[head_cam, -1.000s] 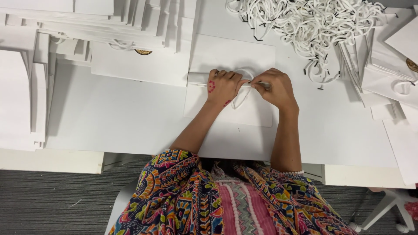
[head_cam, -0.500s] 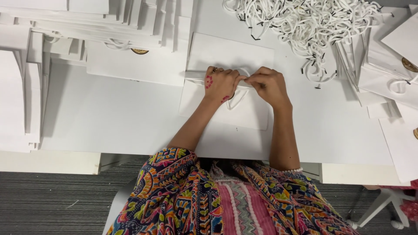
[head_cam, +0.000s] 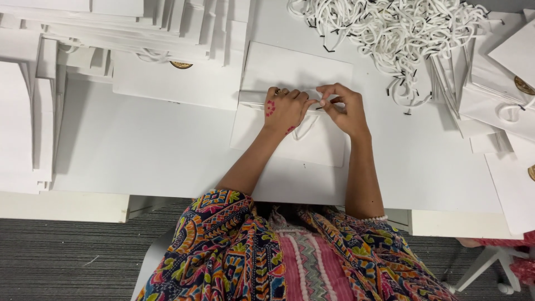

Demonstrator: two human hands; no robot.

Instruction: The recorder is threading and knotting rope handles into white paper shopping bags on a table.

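Note:
A flat white paper bag (head_cam: 295, 139) lies in front of me on the white table (head_cam: 139, 150), its top edge folded over. My left hand (head_cam: 285, 107) presses down on that folded edge. My right hand (head_cam: 343, 107) is just beside it, pinching the black-tipped end of a white cord handle (head_cam: 305, 127) at the bag's top edge. The cord's loop hangs down over the bag's face between my two hands.
A heap of white cord handles (head_cam: 390, 33) lies at the back right. Stacks of flat white bags (head_cam: 128, 28) fill the back left and left side (head_cam: 22, 122). Finished bags with handles (head_cam: 501, 95) pile up on the right. A white stool leg (head_cam: 490, 262) shows at lower right.
Both hands have stayed at the bag's top edge with small finger movements; the right hand has shifted slightly along the fold with the cord end.

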